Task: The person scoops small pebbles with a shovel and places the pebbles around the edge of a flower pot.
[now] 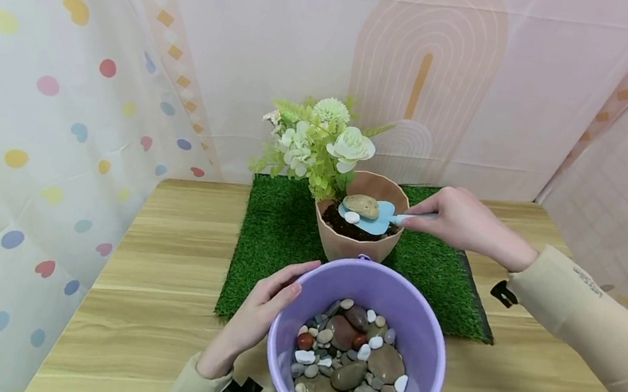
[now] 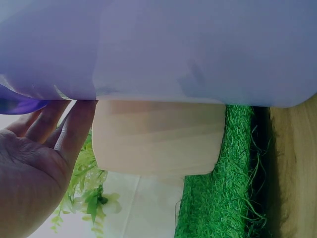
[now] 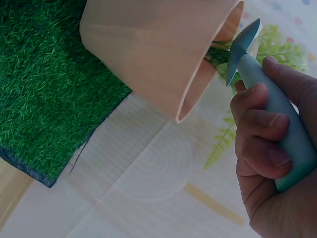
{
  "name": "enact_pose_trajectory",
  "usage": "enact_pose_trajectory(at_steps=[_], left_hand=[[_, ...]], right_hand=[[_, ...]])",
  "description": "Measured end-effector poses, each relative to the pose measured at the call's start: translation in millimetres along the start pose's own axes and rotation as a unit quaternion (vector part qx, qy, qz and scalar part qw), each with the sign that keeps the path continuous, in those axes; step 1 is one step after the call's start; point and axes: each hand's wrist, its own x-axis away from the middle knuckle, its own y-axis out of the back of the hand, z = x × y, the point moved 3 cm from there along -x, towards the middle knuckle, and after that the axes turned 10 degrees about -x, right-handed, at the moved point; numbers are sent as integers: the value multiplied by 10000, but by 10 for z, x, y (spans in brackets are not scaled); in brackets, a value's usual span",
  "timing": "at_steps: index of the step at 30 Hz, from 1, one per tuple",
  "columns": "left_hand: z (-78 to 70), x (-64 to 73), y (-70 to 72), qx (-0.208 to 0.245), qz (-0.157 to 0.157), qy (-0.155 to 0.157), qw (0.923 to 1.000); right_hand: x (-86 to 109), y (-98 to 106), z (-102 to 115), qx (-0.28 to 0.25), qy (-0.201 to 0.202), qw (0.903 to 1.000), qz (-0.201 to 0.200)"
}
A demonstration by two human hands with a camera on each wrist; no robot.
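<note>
My right hand point(image 1: 459, 222) grips a small light-blue trowel point(image 3: 280, 111), fingers wrapped round its handle in the right wrist view. On its blade point(image 1: 378, 219) lie a large tan stone point(image 1: 361, 205) and a small white pebble point(image 1: 351, 217). The blade is over the dark soil point(image 1: 340, 224) inside a pinkish-beige flower pot point(image 1: 351, 247). White flowers with green leaves point(image 1: 321, 144) stand at the pot's left side. Fairly straight fingers of my left hand point(image 1: 257, 311) rest against the outer left side of a purple bucket point(image 1: 435, 358), which holds stones and pebbles point(image 1: 350, 374).
Under the pot lies a green artificial-grass mat point(image 1: 265, 249) on a wood-grain table point(image 1: 175, 257). The bucket stands in front of the pot, close to it. A patterned cloth backdrop point(image 1: 264, 30) rises behind and at both sides.
</note>
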Motion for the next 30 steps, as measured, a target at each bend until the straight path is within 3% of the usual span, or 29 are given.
enact_pose_trajectory(at_steps=[11,30], left_hand=[[6,4,-5,-100,-28,-37,9999],[-38,25,-91,-238,-190,10,9995]], right_hand=[[-232,-111,37,231,199,9992,243],[-489,-297,234,403,15,9949,925]])
